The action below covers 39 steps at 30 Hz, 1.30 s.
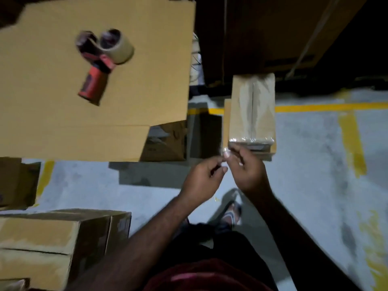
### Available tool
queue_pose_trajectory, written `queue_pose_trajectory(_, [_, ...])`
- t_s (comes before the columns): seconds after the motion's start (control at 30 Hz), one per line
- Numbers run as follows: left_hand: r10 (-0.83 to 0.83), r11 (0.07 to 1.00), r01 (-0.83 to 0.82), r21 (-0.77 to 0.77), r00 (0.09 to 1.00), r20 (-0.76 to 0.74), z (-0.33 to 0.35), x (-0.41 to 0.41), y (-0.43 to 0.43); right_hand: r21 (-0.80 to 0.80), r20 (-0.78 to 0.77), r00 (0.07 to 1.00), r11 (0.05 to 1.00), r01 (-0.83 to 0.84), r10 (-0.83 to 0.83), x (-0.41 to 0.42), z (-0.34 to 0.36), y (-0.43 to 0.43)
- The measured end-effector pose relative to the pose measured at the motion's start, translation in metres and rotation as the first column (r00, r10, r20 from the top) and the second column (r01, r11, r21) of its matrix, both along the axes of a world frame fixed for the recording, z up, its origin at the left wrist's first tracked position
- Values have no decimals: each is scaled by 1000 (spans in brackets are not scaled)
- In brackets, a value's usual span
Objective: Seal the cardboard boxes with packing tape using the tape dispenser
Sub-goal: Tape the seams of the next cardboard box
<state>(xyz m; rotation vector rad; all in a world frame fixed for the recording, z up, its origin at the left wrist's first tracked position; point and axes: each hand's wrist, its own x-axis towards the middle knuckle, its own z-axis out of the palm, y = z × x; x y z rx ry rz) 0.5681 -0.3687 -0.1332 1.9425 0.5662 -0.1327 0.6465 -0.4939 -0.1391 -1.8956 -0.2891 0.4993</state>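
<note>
Nearest to us, at the lower left, stand stacked brown cardboard cartons point(52, 244), and below our arms our sandalled foot point(231, 214) rests on the grey floor point(304, 164). In front of us our two hands meet, held above the floor. Our left hand point(204, 178) has its fingers curled, thumb and forefinger pinched together. Our right hand point(249, 171) is curled too, its fingertips reaching toward the left hand. Between them they pinch a small glinting strip of clear tape point(225, 150), though blur keeps us from telling how long it is. Just beyond the fingertips lies a small cardboard box point(252, 108), lengthwise away from us, its flaps closed and clear tape shining along the top seam and over the near edge. The strip sits just off that box's near left corner; we cannot tell whether it touches it. Farther off to the left, the tape dispenser point(100, 64) lies on its side on a large flat cardboard sheet point(151, 91), red handle toward us, brown roll away, well apart from both hands. Yellow lines point(315, 107) cross the floor beyond the box, before a dark large carton point(273, 28).
</note>
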Motion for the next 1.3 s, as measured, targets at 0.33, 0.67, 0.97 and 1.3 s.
queue_pose_trajectory(0.33, [258,964,-249,-93,961,97,44,-126,73,-74,61,957,957,-279,283,-93,59,81])
queue_pose_trajectory(0.67, [649,759,-649,-52,750,128,52,-304,168,-96,36,793,791,-604,609,-246,61,221])
queue_pose_trajectory(0.97, [928,371,-921,-115,366,62,42,-436,235,-94,-42,552,547,-832,833,-373,51,342])
queue_pose_trajectory(1.3, [999,52,-997,-54,52,17,11,-519,306,-131,-83,366,354,-926,927,-445,20,460])
